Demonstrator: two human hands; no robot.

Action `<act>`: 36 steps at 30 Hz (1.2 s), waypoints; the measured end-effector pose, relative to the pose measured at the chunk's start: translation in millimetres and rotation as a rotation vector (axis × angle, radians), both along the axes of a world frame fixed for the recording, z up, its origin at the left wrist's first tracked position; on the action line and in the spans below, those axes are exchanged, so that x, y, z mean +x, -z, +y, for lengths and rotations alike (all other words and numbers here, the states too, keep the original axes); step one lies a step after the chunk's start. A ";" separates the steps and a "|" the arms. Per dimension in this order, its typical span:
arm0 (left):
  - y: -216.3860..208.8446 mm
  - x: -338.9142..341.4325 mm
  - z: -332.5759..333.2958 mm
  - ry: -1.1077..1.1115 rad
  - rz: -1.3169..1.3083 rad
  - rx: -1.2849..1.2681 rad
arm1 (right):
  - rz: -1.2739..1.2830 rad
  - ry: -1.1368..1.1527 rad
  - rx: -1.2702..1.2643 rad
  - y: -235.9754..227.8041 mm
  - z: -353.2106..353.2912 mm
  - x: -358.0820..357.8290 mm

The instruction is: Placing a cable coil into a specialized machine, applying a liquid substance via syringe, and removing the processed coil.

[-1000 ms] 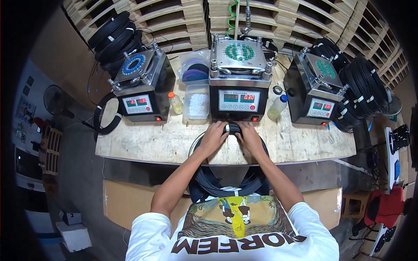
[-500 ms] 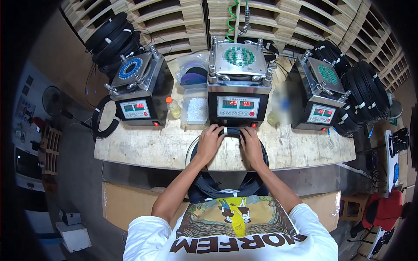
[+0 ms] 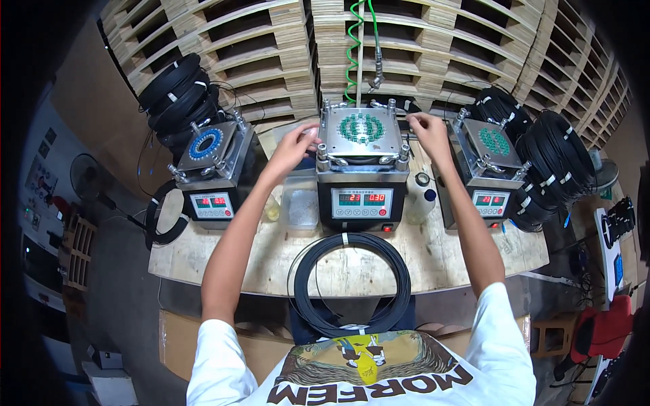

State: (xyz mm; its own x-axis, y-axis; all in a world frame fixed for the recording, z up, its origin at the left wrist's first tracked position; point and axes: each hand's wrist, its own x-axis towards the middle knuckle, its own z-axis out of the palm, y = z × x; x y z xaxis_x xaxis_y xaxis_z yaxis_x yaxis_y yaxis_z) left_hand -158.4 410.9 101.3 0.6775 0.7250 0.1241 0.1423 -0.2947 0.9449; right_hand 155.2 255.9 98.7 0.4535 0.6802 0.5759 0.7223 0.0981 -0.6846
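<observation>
My left hand (image 3: 294,150) is raised beside the left edge of the middle polishing machine (image 3: 363,179), its fingers loosely curved and apart. On the other side, my right hand (image 3: 430,135) hovers by the right edge of the machine's top plate, thumb and fingers bent but apart. Neither hand visibly holds anything. The square metal plate (image 3: 338,144) carries a ring of green connectors (image 3: 361,129) and has clamp posts at its corners. Below the machine, a coil of black cable (image 3: 401,271) with white ties rests across the table's front edge, touched by neither hand.
Similar machines stand left (image 3: 211,183) and right (image 3: 482,179), with black cable coils (image 3: 558,152) behind them. A clear tub of white bits (image 3: 302,208) and a dark-capped bottle (image 3: 421,206) flank the middle machine. A green air hose (image 3: 351,54) hangs behind.
Both hands have let go of the cable coil and moved forward and apart to either side of the middle machine's top. The head view has shifted, showing more of the pallets behind.
</observation>
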 end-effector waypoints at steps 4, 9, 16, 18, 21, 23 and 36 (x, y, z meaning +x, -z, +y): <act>-5.6 32.0 31.5 0.119 0.130 -0.139 | 0.288 -0.165 -0.443 5.7 56.2 44.2; -3.1 34.8 39.9 0.130 0.221 -0.251 | 0.541 -0.171 -0.384 16.2 71.9 17.0; -26.4 37.7 41.6 0.171 0.023 -0.302 | 0.748 -0.235 -0.241 7.4 75.7 27.7; -50.2 40.3 30.4 0.168 -0.053 -0.260 | 0.890 -0.241 -0.171 -15.6 79.5 30.1; -64.6 26.6 27.6 0.272 0.026 0.092 | 1.078 -0.272 -0.087 -71.8 69.9 8.1; -68.8 23.4 24.6 0.276 0.136 0.215 | 1.111 -0.366 0.009 -79.5 74.8 9.3; 11.8 38.2 38.0 -0.089 -0.042 0.534 | 0.525 -0.408 0.049 -57.1 125.2 -2.2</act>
State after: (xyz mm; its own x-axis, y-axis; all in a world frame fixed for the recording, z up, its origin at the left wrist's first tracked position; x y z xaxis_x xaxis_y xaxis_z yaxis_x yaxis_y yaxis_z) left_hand -120.1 448.9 89.6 0.6032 0.6079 0.5164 0.1535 -0.7238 0.6728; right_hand 153.0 381.1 155.9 0.3937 0.8354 0.3836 0.1925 0.3331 -0.9230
